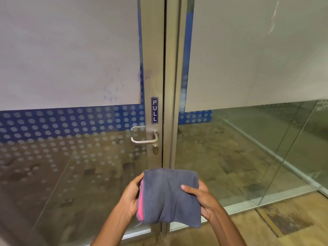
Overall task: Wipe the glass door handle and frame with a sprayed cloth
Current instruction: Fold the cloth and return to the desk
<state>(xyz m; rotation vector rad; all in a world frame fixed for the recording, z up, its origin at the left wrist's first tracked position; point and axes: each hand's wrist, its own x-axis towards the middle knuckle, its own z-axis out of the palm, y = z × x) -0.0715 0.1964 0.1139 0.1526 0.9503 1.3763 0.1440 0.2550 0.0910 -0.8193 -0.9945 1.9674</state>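
A folded grey cloth [168, 197] with a pink edge hangs between both hands, low in the centre of the view. My left hand [132, 194] grips its left side. My right hand [200, 197] holds its right side, thumb on top. Above the cloth, a silver lever door handle [142, 140] sticks out leftward from the metal door frame [154, 68]. A brass keyhole [155, 149] sits just below the handle. A blue PULL sticker [154, 110] is on the frame above it. The cloth is apart from the handle and frame.
The glass door [71, 166] on the left has frosted film and a blue dotted band. A fixed glass panel [248, 148] stands to the right of a second metal upright [173, 86]. Wood-pattern floor [284, 224] lies at the lower right.
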